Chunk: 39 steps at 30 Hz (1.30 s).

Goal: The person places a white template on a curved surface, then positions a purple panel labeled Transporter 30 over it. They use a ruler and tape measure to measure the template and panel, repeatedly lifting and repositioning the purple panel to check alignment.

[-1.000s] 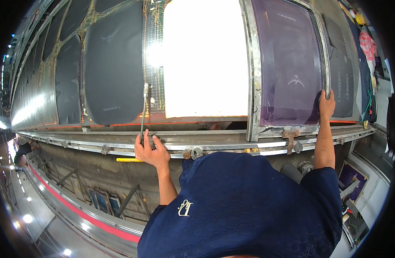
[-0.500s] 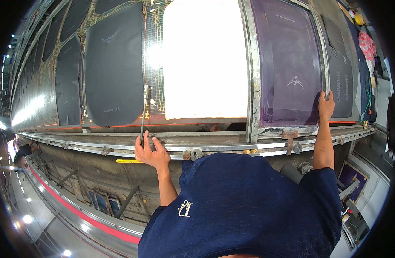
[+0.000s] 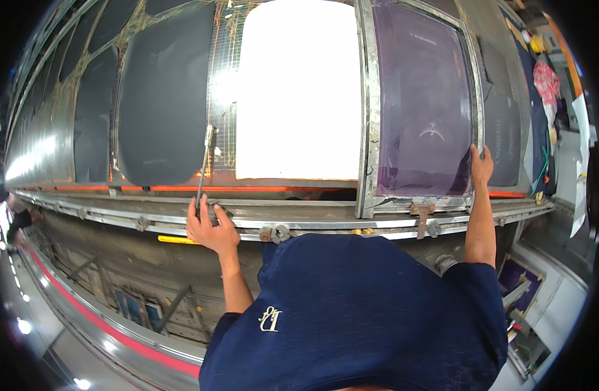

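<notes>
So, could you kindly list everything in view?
screen: 1, purple, right of centre
frame: 1, silvery, around the screen
panel: 1, white, left of the frame
sheets: several, dark grey, both sides of the frame
rod: 1, grey, left of the panel
bar: 1, yellow, below the rod
rail: 1, silvery, along the near edge
bracket: 1, rusty brown, at the frame's near end
stripe: 1, red, lower left
cloth: 1, red-and-white, far right
board: 1, purple, lower right
person: 1, dark clothes, far left
shirt: 1, navy, bottom centre
left hand: 1, bare, at the rod's near end
right hand: 1, bare, on the frame's right side
</notes>
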Each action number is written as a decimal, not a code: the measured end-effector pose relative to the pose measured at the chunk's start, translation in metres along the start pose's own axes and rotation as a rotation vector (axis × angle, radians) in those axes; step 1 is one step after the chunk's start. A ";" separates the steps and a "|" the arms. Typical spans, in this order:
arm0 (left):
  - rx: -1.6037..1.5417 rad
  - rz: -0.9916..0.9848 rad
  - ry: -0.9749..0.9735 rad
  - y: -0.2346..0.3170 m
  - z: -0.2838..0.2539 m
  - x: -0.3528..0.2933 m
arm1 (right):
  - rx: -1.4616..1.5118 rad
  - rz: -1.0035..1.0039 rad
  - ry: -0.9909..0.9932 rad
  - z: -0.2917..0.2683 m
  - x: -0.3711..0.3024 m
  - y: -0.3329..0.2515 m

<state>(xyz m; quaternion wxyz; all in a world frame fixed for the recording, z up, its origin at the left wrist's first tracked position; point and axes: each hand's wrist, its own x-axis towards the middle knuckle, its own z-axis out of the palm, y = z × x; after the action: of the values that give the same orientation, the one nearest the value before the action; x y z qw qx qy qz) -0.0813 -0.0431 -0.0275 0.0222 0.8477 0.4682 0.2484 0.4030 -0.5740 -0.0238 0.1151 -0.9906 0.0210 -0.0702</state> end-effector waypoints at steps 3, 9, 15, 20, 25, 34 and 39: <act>-0.011 -0.011 -0.026 0.004 0.001 -0.001 | -0.016 -0.103 -0.103 -0.023 0.016 0.027; -0.015 -0.019 0.038 -0.008 -0.003 -0.002 | 0.075 -0.226 0.033 -0.112 0.013 -0.044; 0.034 0.032 -0.011 -0.002 -0.006 0.008 | 0.399 -0.126 -0.018 -0.085 -0.039 -0.117; 0.068 0.104 -0.150 -0.033 -0.010 0.027 | 0.600 -0.136 -0.078 -0.012 -0.101 -0.215; -0.055 0.169 -0.111 -0.057 -0.009 0.035 | 0.662 -0.074 -0.108 0.032 -0.148 -0.245; -0.233 -0.001 -0.231 -0.048 -0.018 0.047 | 0.538 0.026 -0.136 0.031 -0.163 -0.254; -0.252 -0.146 -0.293 -0.044 -0.017 0.055 | 0.647 0.025 -0.108 0.039 -0.171 -0.248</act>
<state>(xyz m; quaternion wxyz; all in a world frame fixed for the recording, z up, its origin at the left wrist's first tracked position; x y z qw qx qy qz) -0.0995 0.0226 -0.0020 0.2138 0.8291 0.4855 0.1766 0.2460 -0.3140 -0.0266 0.4256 -0.9047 0.0039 -0.0190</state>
